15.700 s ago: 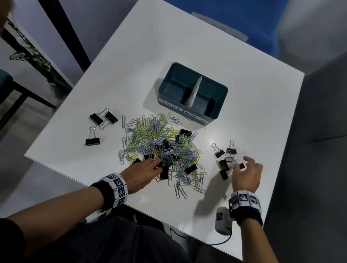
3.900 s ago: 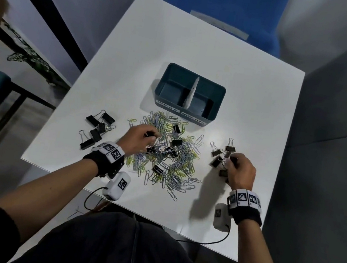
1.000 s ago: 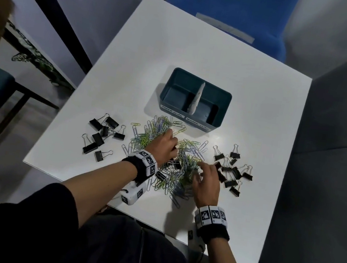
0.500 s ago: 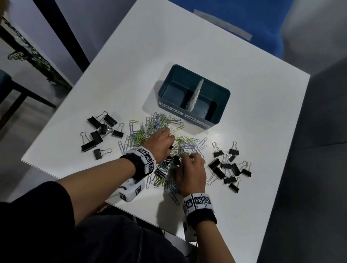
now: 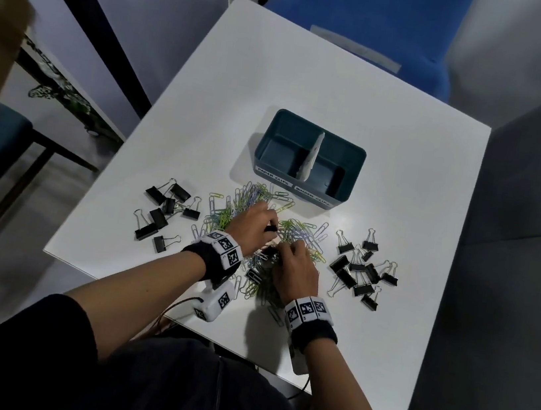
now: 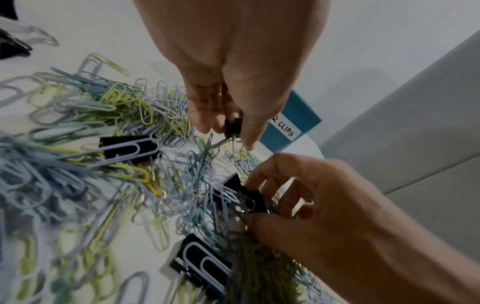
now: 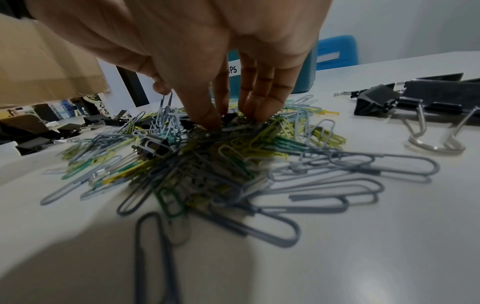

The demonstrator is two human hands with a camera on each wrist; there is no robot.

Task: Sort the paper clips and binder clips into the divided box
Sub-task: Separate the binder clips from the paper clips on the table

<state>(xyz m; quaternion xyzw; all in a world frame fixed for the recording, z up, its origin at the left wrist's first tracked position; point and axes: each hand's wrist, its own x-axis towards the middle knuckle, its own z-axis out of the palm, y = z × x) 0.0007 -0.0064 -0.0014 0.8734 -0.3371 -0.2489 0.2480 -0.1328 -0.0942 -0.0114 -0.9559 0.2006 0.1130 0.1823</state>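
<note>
Both hands have closed in on the middle of the paper clip pile since a second ago, when the right one was still reaching in from the right. Mixed grey, yellow and green, that pile lies on the white table just near of the divided box, a teal tub with a pale upright divider and two labels on its near wall — both compartments look bare. The left hand pinches a small black binder clip between thumb and fingertips, above the heap. The right hand has its thumb and forefinger curled round another binder clip still tangled among the paper clips; further black clips lie half-buried beside it. Two sorted-out groups flank the pile — one cluster of binder clips to the left, a larger cluster to the right, each apart from the heap. Beyond the table's far edge stands a blue chair.
</note>
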